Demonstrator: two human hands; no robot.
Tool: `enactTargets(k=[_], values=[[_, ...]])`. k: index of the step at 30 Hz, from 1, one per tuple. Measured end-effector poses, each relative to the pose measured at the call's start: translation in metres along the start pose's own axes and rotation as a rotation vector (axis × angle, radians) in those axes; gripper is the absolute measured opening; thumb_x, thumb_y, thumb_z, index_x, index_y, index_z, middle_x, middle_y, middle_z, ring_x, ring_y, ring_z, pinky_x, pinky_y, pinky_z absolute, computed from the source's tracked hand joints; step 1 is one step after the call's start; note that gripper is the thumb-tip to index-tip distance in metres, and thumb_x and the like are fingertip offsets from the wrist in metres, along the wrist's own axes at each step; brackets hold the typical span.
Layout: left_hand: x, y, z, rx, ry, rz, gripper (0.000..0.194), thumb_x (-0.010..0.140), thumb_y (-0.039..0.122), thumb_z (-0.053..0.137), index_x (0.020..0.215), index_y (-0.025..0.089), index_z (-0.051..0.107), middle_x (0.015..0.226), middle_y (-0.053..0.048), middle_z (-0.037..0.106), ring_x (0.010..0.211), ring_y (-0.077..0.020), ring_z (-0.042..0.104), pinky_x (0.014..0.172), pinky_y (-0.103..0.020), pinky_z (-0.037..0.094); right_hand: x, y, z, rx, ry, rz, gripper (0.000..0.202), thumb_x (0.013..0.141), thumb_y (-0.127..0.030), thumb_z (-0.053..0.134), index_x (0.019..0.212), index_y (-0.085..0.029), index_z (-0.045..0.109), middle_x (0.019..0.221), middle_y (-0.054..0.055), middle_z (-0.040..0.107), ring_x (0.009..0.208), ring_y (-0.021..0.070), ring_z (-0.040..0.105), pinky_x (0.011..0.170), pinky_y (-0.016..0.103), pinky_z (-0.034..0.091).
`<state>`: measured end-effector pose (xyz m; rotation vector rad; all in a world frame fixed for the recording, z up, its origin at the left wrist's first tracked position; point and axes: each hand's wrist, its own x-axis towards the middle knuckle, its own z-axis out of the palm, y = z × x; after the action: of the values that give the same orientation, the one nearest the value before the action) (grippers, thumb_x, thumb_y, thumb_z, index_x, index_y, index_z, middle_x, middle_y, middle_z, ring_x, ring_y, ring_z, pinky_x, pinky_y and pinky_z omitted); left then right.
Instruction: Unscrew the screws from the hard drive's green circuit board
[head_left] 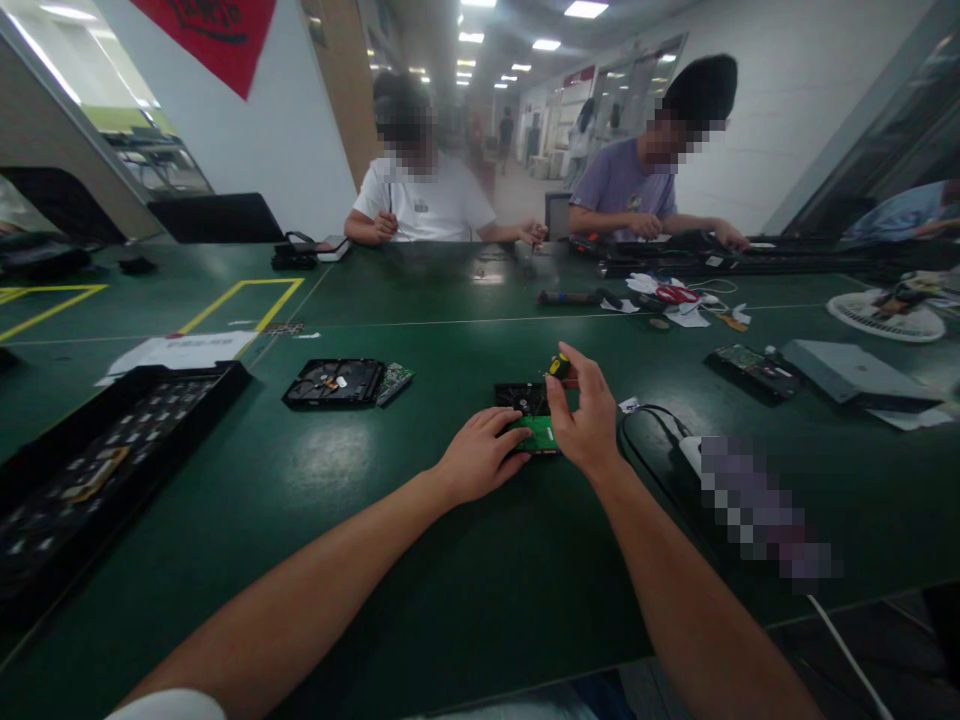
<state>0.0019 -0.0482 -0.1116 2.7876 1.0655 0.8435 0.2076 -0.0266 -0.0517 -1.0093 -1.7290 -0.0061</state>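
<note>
From where I stand, the small hard drive [516, 396] lies on the green table [420, 580], right in front of the seated person, dark at its far end, with a green circuit board [541, 437] showing at its near end. The left hand [480, 457] is laid over its left side, fingers reaching onto the board and the thumb by the near edge; whether it truly grips or only presses down, I can't tell. The right hand [589, 420] is closed on a screwdriver [557, 367], thumb and fingers pinching the yellow-and-black handle just above the drive's right side; I can't make out the shaft. I'd expect the drive to feel dense for its size, stiff all through, and rather slick along the casing, so it could skid on the smooth tabletop under a sideways push. The board looks the delicate part: thin, likely to mind a hard fingertip or a slipping blade. I'd take hold by the long side edges of the casing, thumb on one and fingers on the other, and keep off the green face. The handle looks light and stubby, best held by its thick middle.
</note>
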Motion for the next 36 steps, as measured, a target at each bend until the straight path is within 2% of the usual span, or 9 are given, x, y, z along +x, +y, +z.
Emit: enactTargets(k=[5, 11, 17, 23, 29, 34, 36], values=[[-0.0005, -0.0009, 0.0001, 0.007, -0.006, 0.004, 0.037, 0.104, 0.041, 0.060, 0.132, 0.019, 0.067, 0.144, -0.017, 0.061, 0.139, -0.0338, 0.056, 0.116, -0.057, 0.049, 0.0002, 0.0013, -0.0001, -0.006, 0.038, 0.014, 0.041, 0.099, -0.038, 0.066, 0.138, -0.026, 0.061, 0.122, 0.012, 0.064, 0.103, 0.0259, 0.067, 0.082, 0.043, 0.064], [-0.0004, -0.0017, 0.0013, 0.013, -0.005, 0.002, 0.038, 0.104, 0.042, 0.059, 0.133, 0.019, 0.067, 0.144, -0.017, 0.060, 0.139, -0.0339, 0.055, 0.116, -0.056, 0.048, -0.0011, 0.0037, 0.0021, 0.055, -0.004, 0.031, 0.048, 0.106, -0.034, 0.051, 0.153, -0.027, 0.047, 0.135, 0.013, 0.066, 0.110, 0.0258, 0.070, 0.095, 0.048, 0.062], [-0.0002, -0.0011, 0.0005, -0.002, -0.006, 0.001, 0.036, 0.103, 0.041, 0.060, 0.133, 0.021, 0.067, 0.145, -0.016, 0.060, 0.139, -0.0340, 0.056, 0.115, -0.057, 0.049, 0.0002, 0.0029, 0.0004, -0.026, 0.055, 0.022, 0.042, 0.099, -0.040, 0.066, 0.138, -0.027, 0.061, 0.121, 0.012, 0.064, 0.102, 0.0260, 0.066, 0.081, 0.044, 0.064], [-0.0002, -0.0010, 0.0002, 0.012, -0.008, 0.003, 0.038, 0.105, 0.043, 0.058, 0.133, 0.019, 0.067, 0.144, -0.017, 0.061, 0.139, -0.0336, 0.056, 0.116, -0.056, 0.049, -0.0024, 0.0052, 0.0029, 0.017, -0.006, 0.024, 0.049, 0.105, -0.033, 0.054, 0.153, -0.027, 0.047, 0.136, 0.013, 0.065, 0.110, 0.0260, 0.068, 0.096, 0.049, 0.061], [0.0007, -0.0003, 0.0001, -0.007, -0.001, 0.000, 0.036, 0.103, 0.041, 0.060, 0.132, 0.021, 0.068, 0.145, -0.016, 0.061, 0.139, -0.0343, 0.055, 0.114, -0.058, 0.049, -0.0015, 0.0040, 0.0010, -0.028, 0.045, 0.015, 0.043, 0.099, -0.038, 0.066, 0.141, -0.028, 0.061, 0.122, 0.012, 0.063, 0.100, 0.0248, 0.066, 0.083, 0.044, 0.064], [-0.0002, -0.0007, 0.0001, 0.005, 0.005, 0.004, 0.038, 0.104, 0.041, 0.060, 0.133, 0.019, 0.067, 0.144, -0.017, 0.061, 0.139, -0.0341, 0.056, 0.116, -0.056, 0.049, -0.0015, 0.0039, 0.0019, -0.010, 0.002, 0.006, 0.047, 0.106, -0.033, 0.051, 0.152, -0.027, 0.049, 0.134, 0.013, 0.065, 0.110, 0.0268, 0.068, 0.093, 0.049, 0.062], [-0.0002, -0.0009, 0.0000, 0.009, 0.001, 0.002, 0.038, 0.104, 0.042, 0.059, 0.133, 0.019, 0.067, 0.144, -0.017, 0.060, 0.139, -0.0338, 0.056, 0.116, -0.055, 0.048, -0.0015, 0.0034, 0.0025, 0.004, -0.003, 0.017, 0.048, 0.106, -0.033, 0.052, 0.153, -0.027, 0.049, 0.135, 0.013, 0.064, 0.111, 0.0268, 0.068, 0.093, 0.049, 0.062]])
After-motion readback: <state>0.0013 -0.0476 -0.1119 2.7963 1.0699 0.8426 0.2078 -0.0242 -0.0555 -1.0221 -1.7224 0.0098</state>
